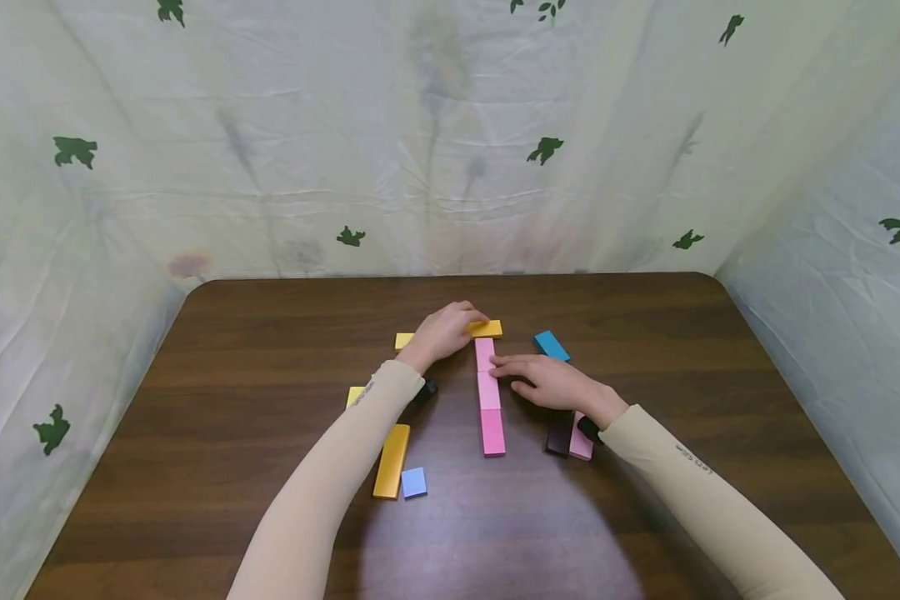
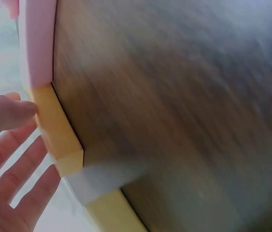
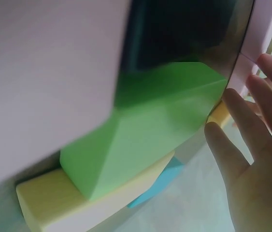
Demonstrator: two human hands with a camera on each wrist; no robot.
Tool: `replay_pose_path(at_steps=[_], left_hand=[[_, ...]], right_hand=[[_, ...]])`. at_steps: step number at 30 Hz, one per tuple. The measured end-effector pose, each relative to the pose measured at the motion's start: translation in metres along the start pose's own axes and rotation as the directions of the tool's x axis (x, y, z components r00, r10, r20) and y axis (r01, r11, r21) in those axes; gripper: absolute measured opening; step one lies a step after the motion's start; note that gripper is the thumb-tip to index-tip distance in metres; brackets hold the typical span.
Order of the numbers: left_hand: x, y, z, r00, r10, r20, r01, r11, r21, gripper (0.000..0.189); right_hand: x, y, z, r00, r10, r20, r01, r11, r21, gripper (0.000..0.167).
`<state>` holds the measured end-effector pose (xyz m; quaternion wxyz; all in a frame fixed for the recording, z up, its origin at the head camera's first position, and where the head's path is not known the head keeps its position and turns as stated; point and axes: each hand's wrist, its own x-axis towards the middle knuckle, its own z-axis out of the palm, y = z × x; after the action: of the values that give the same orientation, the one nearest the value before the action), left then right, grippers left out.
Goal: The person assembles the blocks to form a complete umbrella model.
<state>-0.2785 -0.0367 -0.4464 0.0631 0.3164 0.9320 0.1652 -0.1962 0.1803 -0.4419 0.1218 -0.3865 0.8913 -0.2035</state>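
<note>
Orange block (image 1: 487,329) right at the far tip of the pink row (image 1: 488,390), long axis crosswise to it, nearer to the left hand (image 1: 444,332), with fingers spread apart and touching rather than clamped. On the row's right side, right hand (image 1: 547,381) with fingers parted too, pointing leftward at the row's far half. Smooth-faced, straight-edged slabs, the pink ones set end to end, on a dark, wood-grained worktop (image 1: 450,542) with a soft sheen.
</note>
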Motion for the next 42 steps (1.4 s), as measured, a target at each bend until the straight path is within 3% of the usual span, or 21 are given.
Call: replay_pose_path(at_steps=[6,13,19,29,42], left_hand=[[-0.013,-0.007,-0.005,1.0,-0.017,-0.008,0.017,1.0,-0.005,0.034],[-0.031,-0.017,-0.006,0.998,0.024,-0.054,-0.023,1.0,0.015,0.029],[-0.04,-0.019,-0.005,0.999,0.035,-0.035,-0.034,0.998,0.05,0.03],[-0.034,-0.012,-0.003,0.998,0.06,0.013,-0.061,0.997,0.056,0.038],[-0.021,-0.001,0.0,0.993,0.119,0.002,-0.119,0.992,0.033,0.043]], right_hand=[[0.0,0.0,0.0,1.0,0.002,0.002,-0.002,1.0,0.007,0.039],[0.001,0.0,0.0,1.0,0.006,0.004,-0.006,1.0,0.003,0.04],[0.001,0.001,0.0,1.0,0.006,0.003,-0.006,1.0,0.0,0.04],[0.001,0.001,0.002,1.0,0.012,0.009,-0.012,1.0,0.004,0.04],[0.0,0.002,0.002,1.0,0.01,0.006,-0.01,1.0,0.011,0.04]])
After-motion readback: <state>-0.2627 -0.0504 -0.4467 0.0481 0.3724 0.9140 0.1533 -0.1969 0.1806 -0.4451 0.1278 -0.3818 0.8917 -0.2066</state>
